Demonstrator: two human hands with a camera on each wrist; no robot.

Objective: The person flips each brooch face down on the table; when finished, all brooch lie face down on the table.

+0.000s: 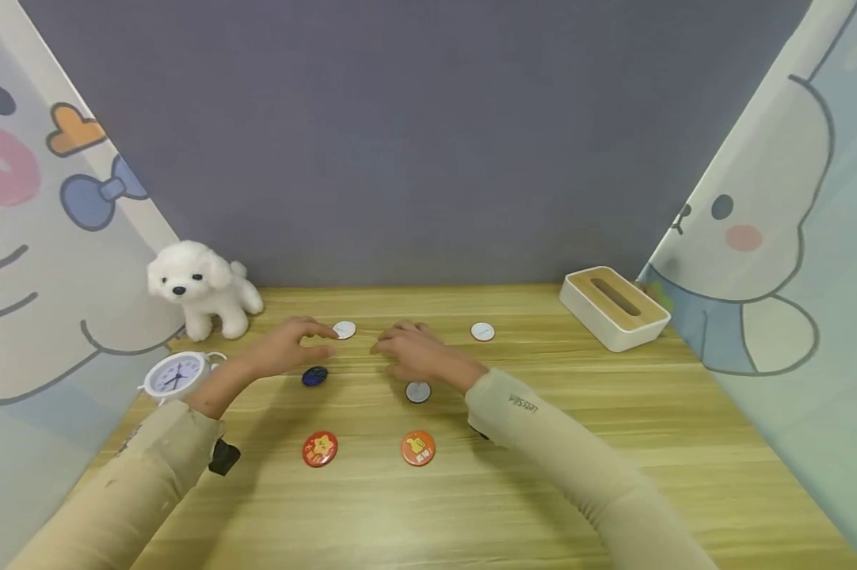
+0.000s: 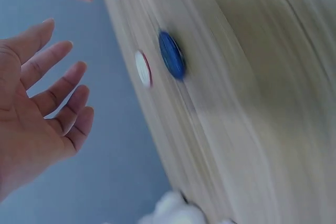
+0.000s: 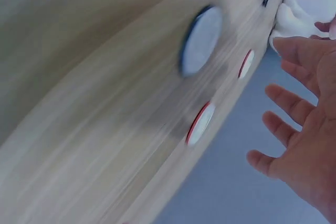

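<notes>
With left grip [image 1: 286,347] wide and loosely spread, hovers over the table [image 1: 542,507] near a red-rimmed white badge [image 1: 345,329] and a dark blue badge [image 1: 314,376], apart from both. With right grip [image 1: 417,351] wide and lightly bent, hovers near a dark-rimmed pale badge [image 1: 418,393]. Shows a second white badge [image 1: 482,332] farther right, and nearer in, a red star badge [image 1: 319,449] beside an orange thumbs-up badge [image 1: 418,448]. At left, shows a plush dog [image 1: 203,289] behind an alarm clock [image 1: 175,376]; at right, a tissue box [image 1: 614,309].

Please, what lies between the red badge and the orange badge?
In the head view, bare tabletop lies between the red badge and the orange badge.
</notes>
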